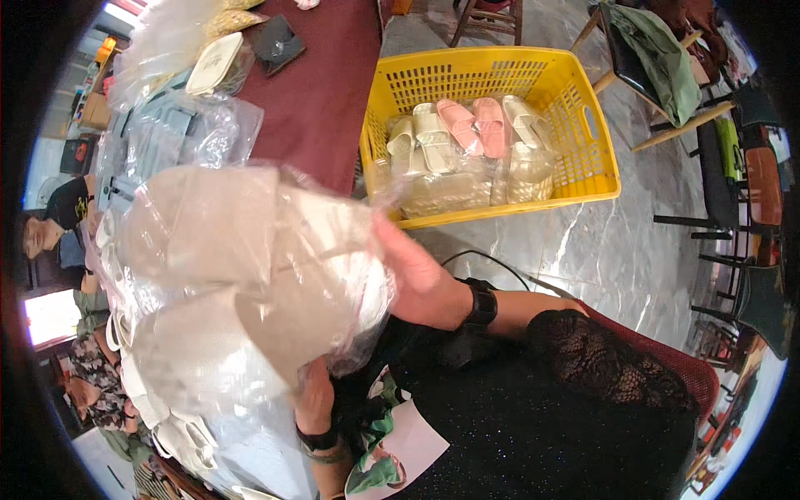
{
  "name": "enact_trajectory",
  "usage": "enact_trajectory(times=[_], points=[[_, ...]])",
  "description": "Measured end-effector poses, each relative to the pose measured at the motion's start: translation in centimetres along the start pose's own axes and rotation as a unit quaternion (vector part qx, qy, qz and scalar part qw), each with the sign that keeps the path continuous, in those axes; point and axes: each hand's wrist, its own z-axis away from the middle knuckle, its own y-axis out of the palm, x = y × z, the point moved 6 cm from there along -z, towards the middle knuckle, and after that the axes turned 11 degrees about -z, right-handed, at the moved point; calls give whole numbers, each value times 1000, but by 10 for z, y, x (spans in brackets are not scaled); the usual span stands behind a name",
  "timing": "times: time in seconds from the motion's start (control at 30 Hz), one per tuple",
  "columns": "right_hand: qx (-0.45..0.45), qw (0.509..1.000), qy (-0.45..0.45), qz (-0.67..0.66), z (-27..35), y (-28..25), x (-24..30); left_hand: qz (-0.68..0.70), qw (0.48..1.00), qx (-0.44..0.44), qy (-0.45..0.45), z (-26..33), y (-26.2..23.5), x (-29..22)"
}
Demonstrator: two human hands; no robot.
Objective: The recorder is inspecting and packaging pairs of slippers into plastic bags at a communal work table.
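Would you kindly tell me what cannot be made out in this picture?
All in the head view:
Left hand: most fingers hidden by the plastic bag.
Right hand: finger outlines blurred.
Plastic bag's contents: details lost to blur and glare.
Yellow basket: floor mostly hidden by bagged slippers.
Wooden seat: cut off by the top edge.

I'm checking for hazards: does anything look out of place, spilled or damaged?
One thing stands out: a dark cable curves loose over the floor near the yellow basket, where it might catch a foot. I see no spill. The clear bag in the left hand is too blurred to judge for damage.
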Motion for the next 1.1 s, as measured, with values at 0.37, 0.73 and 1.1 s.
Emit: enact_trajectory(times=[0.37, 0.73, 1.1], points=[[-166, 968, -173, 66, 25, -29, 72, 330, 943, 22, 45, -127, 10, -102], [-304, 881, -269, 242, 67, -94, 207, 380, 873, 296, 82, -147, 13, -147], [-403, 732, -176, 521, 145, -249, 385, 379, 856, 344, -71, -85, 28, -71]])
